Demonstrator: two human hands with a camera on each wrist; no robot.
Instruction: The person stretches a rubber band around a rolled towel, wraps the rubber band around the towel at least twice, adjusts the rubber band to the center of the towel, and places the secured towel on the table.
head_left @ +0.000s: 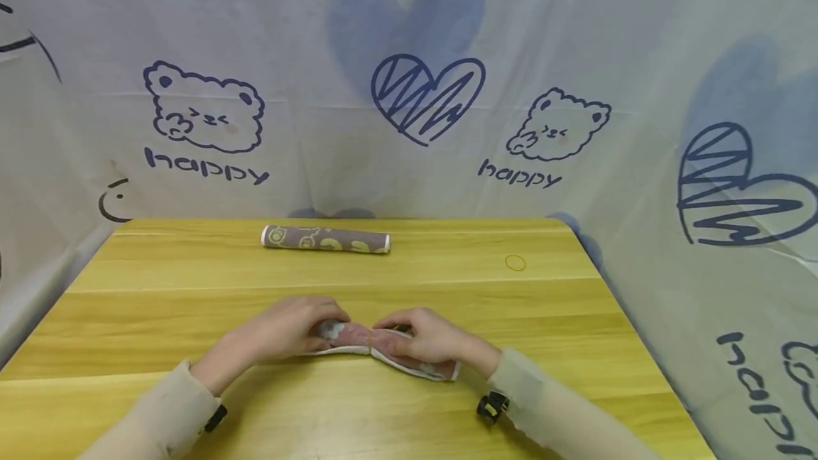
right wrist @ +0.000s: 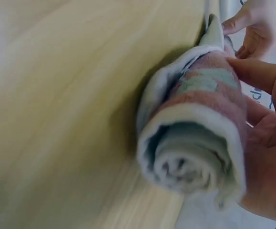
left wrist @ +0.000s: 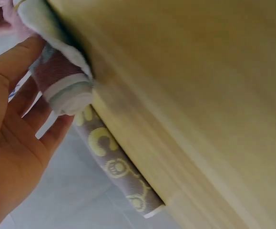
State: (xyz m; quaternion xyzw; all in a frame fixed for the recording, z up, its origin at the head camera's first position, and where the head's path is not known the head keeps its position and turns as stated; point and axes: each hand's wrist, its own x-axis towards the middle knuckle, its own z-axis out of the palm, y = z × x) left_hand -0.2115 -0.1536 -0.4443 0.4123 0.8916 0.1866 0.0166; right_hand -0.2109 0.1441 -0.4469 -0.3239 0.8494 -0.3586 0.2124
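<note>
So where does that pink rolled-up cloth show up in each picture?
Head: pink roll, below centre, held by left hand and right hand.
Left wrist: pink roll, upper left.
Right wrist: pink roll, right of centre, rolled end facing the camera.
Shared landmark: the wooden table.

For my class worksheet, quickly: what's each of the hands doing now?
Left hand: holding the pink rolled cloth, left part.
Right hand: holding its right part.
</note>
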